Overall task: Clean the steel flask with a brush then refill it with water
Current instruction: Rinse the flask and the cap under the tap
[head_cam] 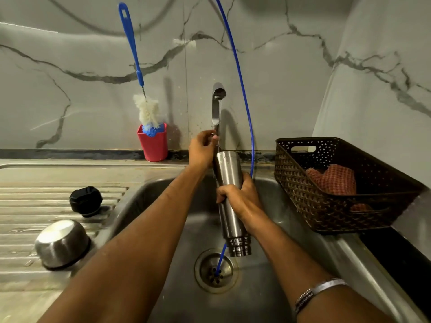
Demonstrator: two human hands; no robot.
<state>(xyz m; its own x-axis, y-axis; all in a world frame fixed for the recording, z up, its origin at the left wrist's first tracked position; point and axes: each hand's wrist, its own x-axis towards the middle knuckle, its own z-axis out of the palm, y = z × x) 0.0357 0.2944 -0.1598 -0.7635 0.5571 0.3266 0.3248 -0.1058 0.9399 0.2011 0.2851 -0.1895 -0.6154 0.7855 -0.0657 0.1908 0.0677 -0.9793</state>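
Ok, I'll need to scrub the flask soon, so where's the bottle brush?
In the head view the bottle brush stands bristles down in the red cup at the back wall, left of the tap, untouched by either hand.

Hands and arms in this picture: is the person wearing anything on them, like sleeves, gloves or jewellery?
Both forearms are bare, with no sleeves in view and no gloves. The left hand shows nothing worn. The right hand is bare too, but a thin silver-coloured bangle circles that forearm, partly patterned.
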